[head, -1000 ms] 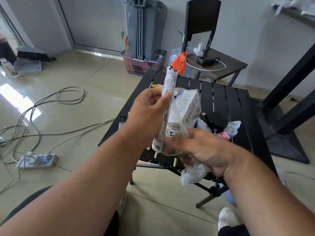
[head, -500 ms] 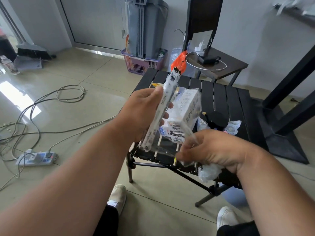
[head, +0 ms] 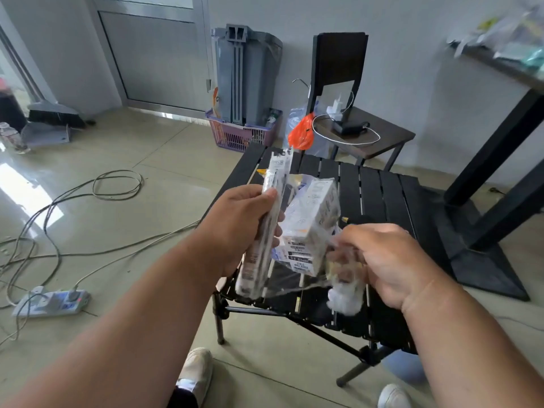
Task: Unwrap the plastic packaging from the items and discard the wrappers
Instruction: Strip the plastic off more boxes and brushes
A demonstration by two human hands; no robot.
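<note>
The right hand (head: 391, 265) has drawn the clear wrapper (head: 343, 272) farther off, pinching it taut, while the left hand (head: 244, 228) grips the slim pack (head: 266, 231) as anchor.

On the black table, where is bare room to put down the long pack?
Bare slats lie at the far right, between the white box and the table's right edge, and along the far edge near the orange bag. The middle, behind both hands, is crowded with packages.
</note>
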